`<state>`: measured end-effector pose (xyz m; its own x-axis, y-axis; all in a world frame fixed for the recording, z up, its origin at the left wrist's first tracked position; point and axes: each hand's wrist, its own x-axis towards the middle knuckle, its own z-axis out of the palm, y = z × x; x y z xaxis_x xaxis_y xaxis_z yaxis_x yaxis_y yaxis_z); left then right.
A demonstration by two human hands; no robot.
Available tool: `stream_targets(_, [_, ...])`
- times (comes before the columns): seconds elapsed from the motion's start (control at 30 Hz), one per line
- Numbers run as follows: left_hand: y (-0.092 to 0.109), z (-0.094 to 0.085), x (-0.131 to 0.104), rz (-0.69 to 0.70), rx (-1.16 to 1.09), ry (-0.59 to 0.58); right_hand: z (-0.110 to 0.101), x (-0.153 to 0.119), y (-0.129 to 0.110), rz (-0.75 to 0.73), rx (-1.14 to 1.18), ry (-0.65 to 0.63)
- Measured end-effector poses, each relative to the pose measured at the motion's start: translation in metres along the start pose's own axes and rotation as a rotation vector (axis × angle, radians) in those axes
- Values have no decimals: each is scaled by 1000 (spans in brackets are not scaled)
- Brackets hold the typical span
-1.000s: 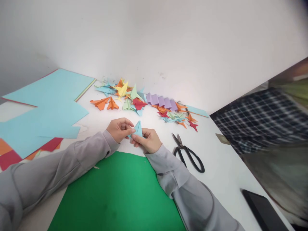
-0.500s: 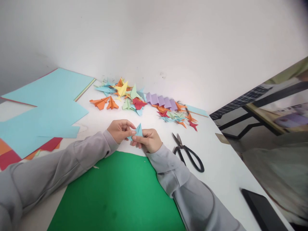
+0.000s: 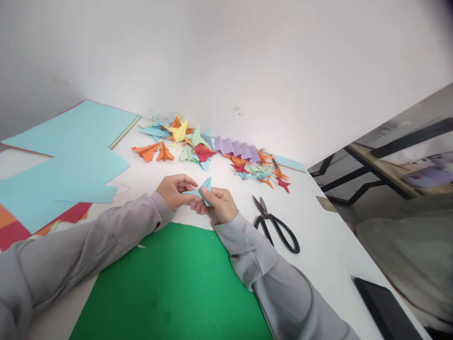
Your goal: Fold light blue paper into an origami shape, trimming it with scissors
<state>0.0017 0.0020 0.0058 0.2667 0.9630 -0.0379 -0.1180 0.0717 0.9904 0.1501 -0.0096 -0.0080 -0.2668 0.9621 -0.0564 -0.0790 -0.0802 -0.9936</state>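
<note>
A small piece of light blue folded paper (image 3: pixel 206 185) is held up above the white table, between both hands. My right hand (image 3: pixel 223 206) pinches it, the thumb pressed on its front face. One narrow point sticks upward and another reaches left. That left point lies between the thumb and fingers of my left hand (image 3: pixel 173 192), which are curled around it. The fingers behind the paper are partly hidden. Just below the hands, a green sheet (image 3: pixel 170 283) covers the near part of the table.
Black-handled scissors (image 3: pixel 274 222) lie blades away, right of my right forearm. Along the wall sit several folded paper figures (image 3: pixel 180 131) and a purple pleated strip (image 3: pixel 237 148). Blue paper sheets (image 3: pixel 81 127) spread at left. A black flat device (image 3: pixel 385 307) rests near the right edge.
The folded paper has turned in my fingers and now shows two separate points, one up and one left. My right thumb has moved up onto its face. Both arms stay nearly in place.
</note>
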Motion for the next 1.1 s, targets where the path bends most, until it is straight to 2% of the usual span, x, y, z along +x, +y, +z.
stream_targets(0.2, [-1, 2, -3, 78, 59, 5, 2, -2, 2, -43, -189, 42])
stream_targets(0.33, [0, 3, -2, 96, 42, 24, 2, -1, 4, -61, -184, 61])
stream_targets(0.43, [3, 2, -1, 72, 4, 47, 2, 0, 3, -43, -130, 102])
stream_targets(0.57, [8, 3, -2, -10, -53, 22, 4, 0, 0, -28, -110, 101])
stream_targets(0.8, [9, 4, -6, -55, -10, -73, 1, -3, -1, -68, -253, -29])
stream_targets(0.97, [2, 3, -2, -46, 14, 14, 0, -3, -1, -101, -245, -2])
stream_targets(1.1, [0, 4, -1, -81, -10, 4, 2, -4, -3, -107, -214, 45])
